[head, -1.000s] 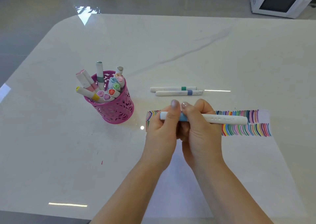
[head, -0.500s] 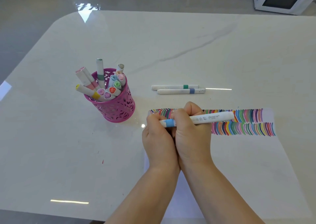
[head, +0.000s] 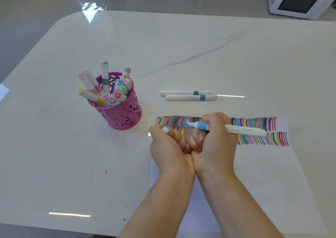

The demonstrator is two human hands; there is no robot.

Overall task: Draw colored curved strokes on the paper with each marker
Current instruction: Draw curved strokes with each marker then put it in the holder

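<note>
My right hand (head: 214, 143) grips a white marker (head: 243, 130) with a light blue band, its uncapped blue tip pointing left over the paper. In my left hand (head: 169, 147) the marker's cap (head: 166, 128) is held, just left of the tip. The two hands touch at the heels. The white paper (head: 272, 174) lies under them, with two rows of coloured curved strokes (head: 261, 132) along its far edge; my hands hide part of them.
A pink perforated cup (head: 121, 114) with several markers stands left of the paper. Two capped white markers, one with a green band (head: 184, 93) and one with a blue band (head: 190, 97), lie beyond the paper. A white box (head: 300, 1) sits on the floor at the far right.
The cap has come off the marker: my left hand drew it away to the left, and the blue tip is now bare. Both hands sit slightly lower over the paper.
</note>
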